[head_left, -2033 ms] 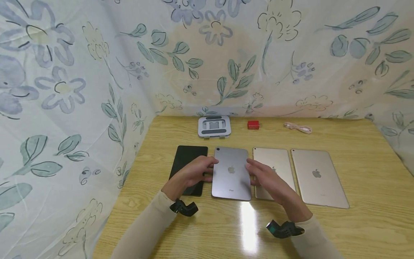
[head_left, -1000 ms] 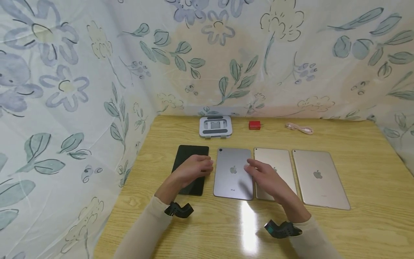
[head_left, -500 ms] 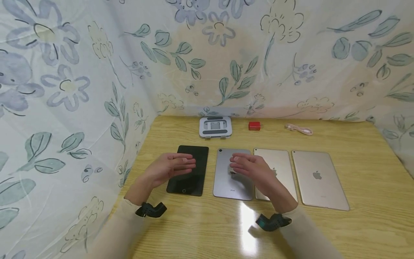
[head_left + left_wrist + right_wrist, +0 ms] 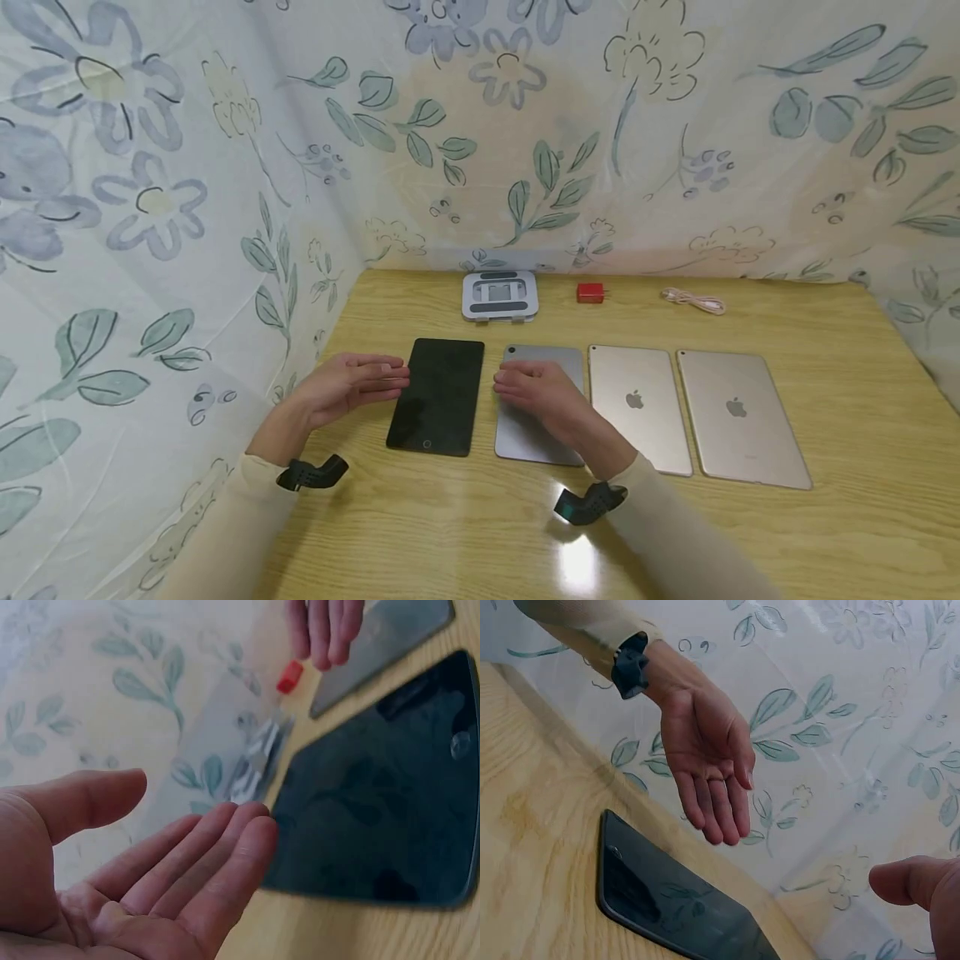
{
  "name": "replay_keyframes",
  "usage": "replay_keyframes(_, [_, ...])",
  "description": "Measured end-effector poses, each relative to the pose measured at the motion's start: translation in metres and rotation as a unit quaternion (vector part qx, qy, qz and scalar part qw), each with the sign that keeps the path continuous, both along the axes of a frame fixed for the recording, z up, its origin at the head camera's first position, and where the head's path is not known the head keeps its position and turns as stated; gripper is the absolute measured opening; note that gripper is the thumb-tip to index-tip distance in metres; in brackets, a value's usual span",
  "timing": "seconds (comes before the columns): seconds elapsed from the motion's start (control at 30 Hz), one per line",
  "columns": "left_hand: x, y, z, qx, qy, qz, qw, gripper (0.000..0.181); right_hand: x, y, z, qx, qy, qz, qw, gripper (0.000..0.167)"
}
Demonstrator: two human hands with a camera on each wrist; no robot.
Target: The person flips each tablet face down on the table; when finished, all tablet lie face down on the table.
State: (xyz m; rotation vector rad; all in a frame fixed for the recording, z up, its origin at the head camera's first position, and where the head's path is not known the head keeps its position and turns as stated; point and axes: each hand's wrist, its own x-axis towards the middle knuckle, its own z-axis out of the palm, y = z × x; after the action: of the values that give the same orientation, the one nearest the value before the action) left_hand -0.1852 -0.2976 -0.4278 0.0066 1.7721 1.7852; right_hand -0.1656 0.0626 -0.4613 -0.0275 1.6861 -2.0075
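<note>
A black-screened tablet [image 4: 438, 400] lies face up, its round home button toward the person. At its left edge hovers my left hand [image 4: 341, 392], fingers nearly straight and holding nothing; the left wrist view shows its palm and fingers [image 4: 217, 885] beside the dark screen [image 4: 375, 802]. My right hand [image 4: 543, 396] is above the grey iPad [image 4: 528, 437], which lies back up and is partly covered by the hand; its fingers look extended and nothing is in them. To the right, two gold iPads, one nearer [image 4: 636, 400] and one farther right [image 4: 742, 417], lie back up.
Along the back of the wooden table [image 4: 840, 358] lie a folded silver stand [image 4: 500, 296], a red charger plug [image 4: 590, 292] and a bundled pink cable [image 4: 693, 300]. Floral cloth [image 4: 540, 125] hangs behind and at the left.
Both hands have let go of the grey iPad and moved left. The left hand has passed over the black-screened tablet to its left edge, while the right hand has come over the grey iPad.
</note>
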Motion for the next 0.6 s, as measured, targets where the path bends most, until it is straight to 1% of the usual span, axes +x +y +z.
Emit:
replay_keyframes(0.13, [-0.004, -0.007, -0.005, -0.021, -0.013, 0.004, 0.9997, 0.059, 0.002, -0.010, 0.000, -0.030, -0.034, 0.019, 0.9988, 0.059])
replay_keyframes(0.2, [-0.006, -0.010, -0.008, -0.035, -0.015, 0.012, 0.9992, 0.060, 0.002, -0.013, -0.001, -0.038, -0.050, 0.024, 0.9977, 0.056])
replay_keyframes(0.3, [-0.008, -0.013, -0.011, -0.062, -0.006, 0.017, 0.9979, 0.060, 0.002, -0.017, -0.003, -0.038, -0.066, 0.027, 0.9967, 0.056])
replay_keyframes(0.43, [-0.008, -0.013, -0.016, -0.097, 0.003, 0.029, 0.9948, 0.054, 0.003, -0.020, -0.003, -0.030, -0.079, 0.027, 0.9961, 0.062])
replay_keyframes(0.5, [-0.009, -0.012, -0.019, -0.104, 0.003, 0.033, 0.9940, 0.052, 0.003, -0.021, -0.003, -0.028, -0.087, 0.027, 0.9955, 0.065])
replay_keyframes(0.6, [-0.010, -0.010, -0.024, -0.096, -0.008, 0.041, 0.9945, 0.051, 0.002, -0.023, -0.001, -0.028, -0.098, 0.022, 0.9946, 0.067])
